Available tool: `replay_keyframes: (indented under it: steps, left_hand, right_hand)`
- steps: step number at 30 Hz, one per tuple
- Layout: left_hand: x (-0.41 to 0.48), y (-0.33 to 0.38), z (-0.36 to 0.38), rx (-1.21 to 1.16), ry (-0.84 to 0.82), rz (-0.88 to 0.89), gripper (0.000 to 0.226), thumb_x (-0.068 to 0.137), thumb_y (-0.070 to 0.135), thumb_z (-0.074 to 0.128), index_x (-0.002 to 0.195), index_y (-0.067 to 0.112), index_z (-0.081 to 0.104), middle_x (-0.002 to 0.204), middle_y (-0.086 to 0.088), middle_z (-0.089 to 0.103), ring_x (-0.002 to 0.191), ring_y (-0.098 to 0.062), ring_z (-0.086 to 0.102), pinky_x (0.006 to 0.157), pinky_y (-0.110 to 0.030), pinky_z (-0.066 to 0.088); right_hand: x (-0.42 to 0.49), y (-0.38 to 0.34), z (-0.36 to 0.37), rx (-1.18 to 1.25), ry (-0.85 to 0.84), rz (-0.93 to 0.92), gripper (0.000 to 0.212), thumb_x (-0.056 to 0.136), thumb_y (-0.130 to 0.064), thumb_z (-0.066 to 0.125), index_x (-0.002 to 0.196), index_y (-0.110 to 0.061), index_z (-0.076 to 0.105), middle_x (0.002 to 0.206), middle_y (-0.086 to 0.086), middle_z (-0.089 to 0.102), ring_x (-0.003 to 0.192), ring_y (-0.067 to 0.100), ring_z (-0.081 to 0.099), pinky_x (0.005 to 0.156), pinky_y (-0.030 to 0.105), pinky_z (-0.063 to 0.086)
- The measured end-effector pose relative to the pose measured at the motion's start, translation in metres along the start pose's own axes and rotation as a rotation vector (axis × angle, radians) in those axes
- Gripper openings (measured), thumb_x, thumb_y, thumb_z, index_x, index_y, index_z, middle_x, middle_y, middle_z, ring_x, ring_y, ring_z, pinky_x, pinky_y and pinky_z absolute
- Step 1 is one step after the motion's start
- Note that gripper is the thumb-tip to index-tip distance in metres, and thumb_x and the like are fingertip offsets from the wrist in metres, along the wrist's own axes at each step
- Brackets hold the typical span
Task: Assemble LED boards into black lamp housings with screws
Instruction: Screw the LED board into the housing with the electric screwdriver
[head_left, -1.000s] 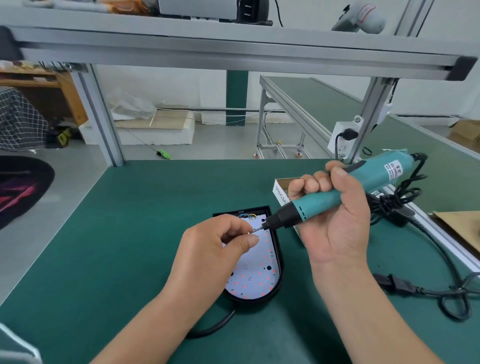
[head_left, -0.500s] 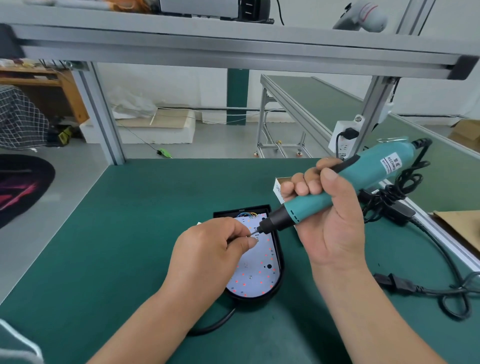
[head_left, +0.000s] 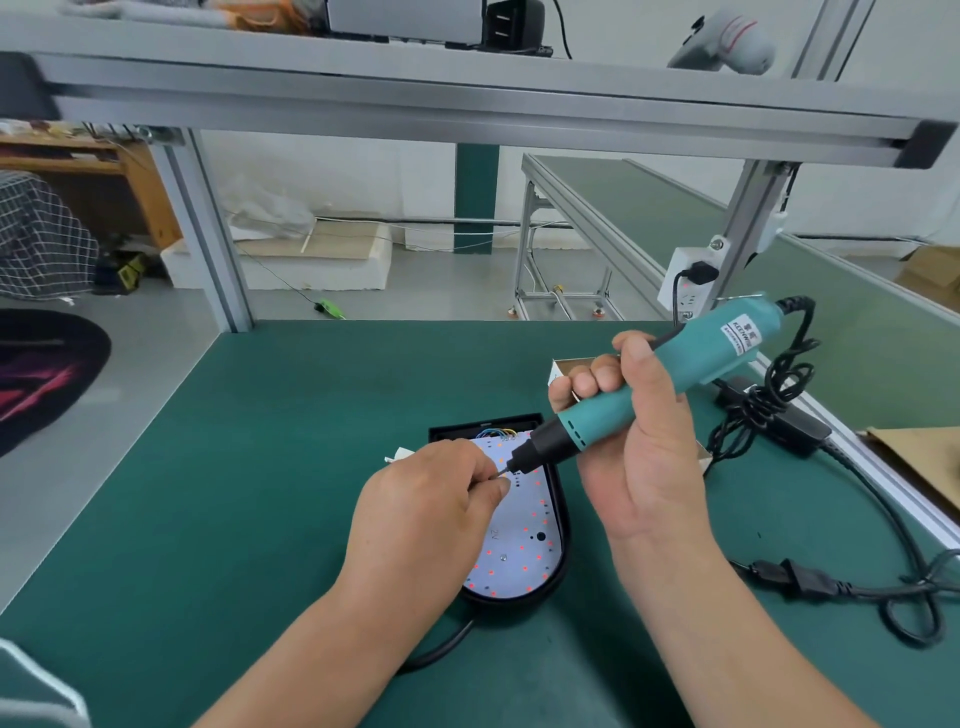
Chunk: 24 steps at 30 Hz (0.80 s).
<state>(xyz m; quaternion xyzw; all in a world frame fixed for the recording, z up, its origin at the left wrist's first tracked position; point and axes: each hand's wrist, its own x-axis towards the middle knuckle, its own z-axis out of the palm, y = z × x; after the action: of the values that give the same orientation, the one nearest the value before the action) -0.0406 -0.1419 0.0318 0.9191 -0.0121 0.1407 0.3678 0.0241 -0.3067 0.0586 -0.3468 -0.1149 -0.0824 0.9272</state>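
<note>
Tipped the screwdriver (head_left: 675, 374) down toward the LED board (head_left: 524, 540), seated in its black housing (head_left: 565, 519) around the middle of the bench (head_left: 249, 467); right grip (head_left: 639, 457) wrapped round it, left grip (head_left: 421, 514) pinching what looks like a screw (head_left: 500, 475) at the bit, so next I gotta find the hole squarely.

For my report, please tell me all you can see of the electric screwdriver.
The electric screwdriver has a teal plastic-looking body, black nose, thin bit, white label and a black cord at the rear. The right hand grips it, tip tilted down over the board; the left hand pinches at the tip.
</note>
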Motion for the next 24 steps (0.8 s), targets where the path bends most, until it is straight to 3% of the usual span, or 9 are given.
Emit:
replay_keyframes:
  steps: [5,8,11,15,19,22,24]
  left_hand:
    - [0.000,-0.004,0.004,-0.115,0.024,-0.008,0.018,0.094,0.035,0.075,0.081,0.030,0.065,0.084,0.019,0.062,0.072,-0.011,0.056,0.060,-0.030,0.048]
    - [-0.001,-0.006,0.005,-0.219,0.020,-0.024,0.013,0.093,0.033,0.078,0.093,0.037,0.066,0.087,0.024,0.066,0.077,-0.006,0.061,0.066,-0.035,0.056]
    - [-0.002,-0.007,0.004,-0.273,-0.041,-0.012,0.038,0.094,0.031,0.079,0.112,0.054,0.054,0.093,0.028,0.070,0.087,-0.002,0.065,0.074,-0.037,0.059]
    - [0.002,-0.010,0.004,-0.328,-0.059,-0.035,0.052,0.090,0.029,0.083,0.127,0.053,0.057,0.097,0.030,0.071,0.088,0.000,0.067,0.076,-0.039,0.062]
    - [0.004,-0.013,0.001,-0.316,-0.071,0.003,0.080,0.077,0.048,0.088,0.145,0.052,0.046,0.111,0.034,0.064,0.095,0.002,0.064,0.084,-0.036,0.059]
    - [0.008,-0.018,-0.004,-0.195,-0.036,0.067,0.093,0.066,0.076,0.072,0.149,0.053,0.037,0.120,0.035,0.057,0.111,0.005,0.054,0.090,-0.022,0.047]
    - [0.013,-0.024,-0.007,-0.120,-0.015,0.065,0.094,0.071,0.079,0.068,0.154,0.047,0.035,0.125,0.032,0.053,0.121,0.005,0.046,0.093,-0.018,0.042]
  right_hand:
    - [0.000,0.005,-0.002,0.062,0.048,0.023,0.014,0.098,-0.026,0.071,0.095,-0.017,0.060,0.073,-0.003,0.051,0.067,0.013,0.054,0.076,0.033,0.056]
    - [0.001,0.007,-0.005,0.115,0.080,0.040,0.015,0.101,-0.027,0.068,0.090,-0.018,0.065,0.073,-0.004,0.050,0.067,0.013,0.054,0.077,0.033,0.056]
    - [0.002,0.007,-0.007,0.148,0.105,0.042,0.017,0.101,-0.028,0.069,0.087,-0.018,0.068,0.073,-0.003,0.051,0.067,0.013,0.054,0.078,0.033,0.057]
    - [0.002,0.006,-0.007,0.170,0.132,0.041,0.017,0.100,-0.026,0.069,0.086,-0.016,0.068,0.073,-0.003,0.050,0.066,0.013,0.054,0.078,0.033,0.058]
    - [0.006,0.001,-0.009,0.190,0.160,0.016,0.015,0.099,-0.025,0.069,0.091,-0.014,0.063,0.073,-0.002,0.049,0.066,0.013,0.052,0.079,0.034,0.058]
    - [0.012,-0.005,-0.014,0.195,0.190,-0.029,0.015,0.101,-0.023,0.068,0.091,-0.014,0.061,0.073,-0.002,0.047,0.067,0.015,0.051,0.082,0.035,0.056]
    - [0.016,-0.009,-0.019,0.205,0.221,-0.057,0.016,0.100,-0.022,0.070,0.090,-0.014,0.060,0.073,-0.002,0.047,0.067,0.015,0.049,0.085,0.035,0.055]
